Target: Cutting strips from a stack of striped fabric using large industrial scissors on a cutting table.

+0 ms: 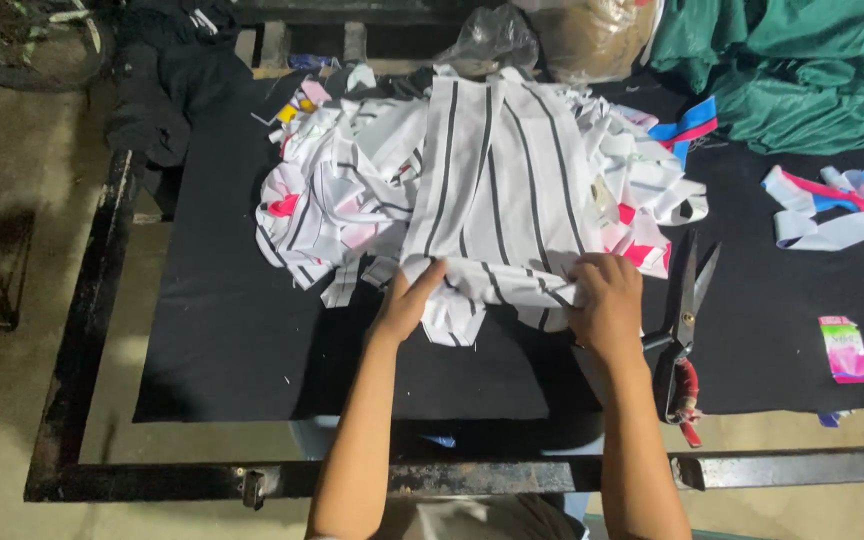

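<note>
Left hand [407,300] flat, right hand [607,300] fingers curled, arms forward.

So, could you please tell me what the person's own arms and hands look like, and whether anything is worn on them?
Both forearms are bare up to the bottom edge of the picture, with no sleeves in view. The left hand and right hand wear no gloves, and no watch, bracelet or ring shows. The fingers are uncovered.

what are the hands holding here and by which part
Both hands hold the white black-striped cloth piece by its near edge: the left hand pinches the near left part, the right hand grips the near right corner. The scissors lie untouched.
</note>
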